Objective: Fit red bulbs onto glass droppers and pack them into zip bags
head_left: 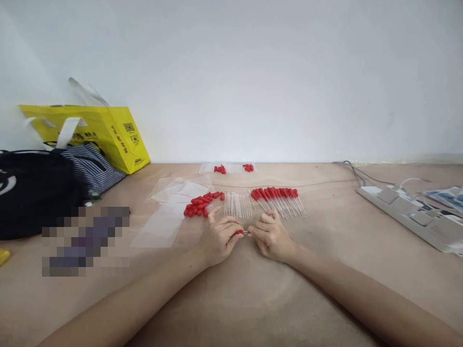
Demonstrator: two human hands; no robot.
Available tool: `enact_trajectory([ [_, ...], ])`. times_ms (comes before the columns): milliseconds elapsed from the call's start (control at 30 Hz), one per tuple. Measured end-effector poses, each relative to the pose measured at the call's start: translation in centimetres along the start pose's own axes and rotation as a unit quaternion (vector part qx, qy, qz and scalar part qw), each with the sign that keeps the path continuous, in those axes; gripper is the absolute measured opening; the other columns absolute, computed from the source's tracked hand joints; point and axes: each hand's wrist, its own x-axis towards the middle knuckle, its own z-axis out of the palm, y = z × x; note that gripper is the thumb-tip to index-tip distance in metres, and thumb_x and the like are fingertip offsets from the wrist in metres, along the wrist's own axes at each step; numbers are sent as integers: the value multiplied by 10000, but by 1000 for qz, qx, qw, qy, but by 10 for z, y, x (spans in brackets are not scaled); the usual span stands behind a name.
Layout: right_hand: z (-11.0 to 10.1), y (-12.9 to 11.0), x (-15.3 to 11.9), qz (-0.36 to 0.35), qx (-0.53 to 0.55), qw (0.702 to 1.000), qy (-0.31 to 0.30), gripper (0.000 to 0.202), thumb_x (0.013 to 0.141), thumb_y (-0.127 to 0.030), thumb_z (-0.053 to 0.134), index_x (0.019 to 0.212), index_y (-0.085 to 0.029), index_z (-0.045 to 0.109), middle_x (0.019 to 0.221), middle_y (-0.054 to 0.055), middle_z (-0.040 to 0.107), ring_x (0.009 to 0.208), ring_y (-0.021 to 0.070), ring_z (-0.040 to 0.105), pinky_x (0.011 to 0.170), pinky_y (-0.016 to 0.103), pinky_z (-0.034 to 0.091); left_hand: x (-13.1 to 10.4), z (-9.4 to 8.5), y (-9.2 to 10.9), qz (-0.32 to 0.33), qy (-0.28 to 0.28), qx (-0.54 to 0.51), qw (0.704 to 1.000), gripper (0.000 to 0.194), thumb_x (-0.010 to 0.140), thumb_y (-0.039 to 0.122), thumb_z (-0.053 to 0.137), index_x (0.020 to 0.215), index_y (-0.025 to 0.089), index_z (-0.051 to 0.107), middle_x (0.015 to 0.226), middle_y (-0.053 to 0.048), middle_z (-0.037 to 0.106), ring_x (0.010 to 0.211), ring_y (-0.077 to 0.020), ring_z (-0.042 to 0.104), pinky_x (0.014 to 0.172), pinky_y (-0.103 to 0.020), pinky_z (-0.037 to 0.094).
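My left hand [224, 237] is closed around a red rubber bulb [238, 232]. Between my hands a short piece of clear dropper tube [245, 233] shows, meeting the bulb's end; my right hand [269, 236] pinches its other side, and my fingers hide most of the tube. Just beyond my left hand lies a pile of loose red rubber bulbs [197, 207]. A row of bare clear dropper tubes [238, 205] is laid out in front of both hands. Past my right hand, several droppers with red bulbs fitted [280, 195] lie slanted side by side.
Clear plastic bags [159, 226] lie left of the bulbs. Another bag with red bulbs [231, 167] is near the wall. A power strip [408, 217] with cables sits at right. A yellow bag [126, 140], a striped pouch [96, 168] and a black bag [36, 193] stand at left.
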Motion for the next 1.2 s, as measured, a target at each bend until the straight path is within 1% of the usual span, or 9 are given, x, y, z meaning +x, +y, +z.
enact_trajectory([
  [367, 4, 4, -1, 9, 13, 999, -42, 261, 850, -211, 376, 748, -159, 611, 568, 14, 517, 653, 132, 370, 669, 299, 240, 2, 0, 1, -11, -36, 10, 999, 180, 830, 241, 443, 727, 216, 589, 724, 33, 671, 817, -154, 584, 997, -470, 29],
  [533, -1, 11, 2, 15, -12, 999, -41, 229, 855, -256, 404, 856, -184, 622, 673, 27, 575, 701, 142, 393, 682, 297, 239, 3, -1, -9, -41, -25, 30, 998, 165, 827, 279, 458, 743, 219, 587, 727, 31, 668, 824, -160, 577, 993, -478, 23],
  [667, -4, 16, 1, 27, -63, 997, -45, 211, 837, -226, 424, 821, -200, 633, 738, 32, 582, 722, 145, 397, 670, 302, 218, 5, -2, -17, -56, -24, 56, 997, 157, 835, 303, 451, 785, 233, 582, 775, 27, 670, 871, -173, 557, 986, -476, 32],
  [733, -2, 17, -1, 55, -79, 994, -44, 212, 829, -231, 431, 802, -199, 639, 706, 34, 575, 705, 146, 400, 648, 302, 208, 6, -3, -20, -71, -11, 81, 994, 156, 811, 345, 483, 897, 246, 567, 895, 5, 658, 942, -201, 527, 973, -485, 56],
  [767, 0, 18, -2, 80, -86, 992, -37, 209, 825, -237, 435, 809, -200, 640, 693, 35, 572, 699, 148, 403, 641, 302, 205, 6, -4, -22, -85, -2, 98, 992, 215, 790, 367, 506, 964, 246, 545, 961, -13, 640, 977, -219, 506, 964, -492, 71],
  [867, 7, 25, -3, 191, -112, 975, -1, 208, 816, -243, 436, 837, -201, 639, 681, 37, 577, 706, 160, 424, 634, 298, 203, 6, -5, -31, -132, 23, 150, 980, 362, 742, 370, 550, 1069, 229, 483, 1062, -61, 587, 1026, -255, 460, 939, -505, 117],
  [933, 13, 32, -2, 253, -129, 959, 15, 214, 812, -246, 427, 836, -194, 633, 711, 46, 599, 733, 174, 445, 640, 299, 203, 6, -5, -39, -159, 34, 179, 970, 332, 738, 328, 545, 1050, 230, 488, 1048, -71, 581, 1016, -261, 455, 929, -512, 133],
  [1000, 18, 38, 2, 291, -143, 946, 17, 212, 805, -245, 421, 837, -188, 622, 745, 54, 619, 756, 184, 464, 652, 304, 202, 6, -5, -45, -180, 42, 200, 962, 265, 733, 303, 538, 988, 235, 516, 1011, -72, 584, 1002, -268, 452, 924, -529, 126],
  [1200, 34, 43, 19, 347, -188, 919, -14, 160, 763, -234, 426, 781, -165, 569, 656, 51, 616, 722, 191, 490, 674, 324, 190, 8, -1, -50, -181, 41, 237, 954, 127, 739, 276, 509, 835, 223, 573, 963, -69, 573, 986, -266, 445, 929, -554, 104],
])
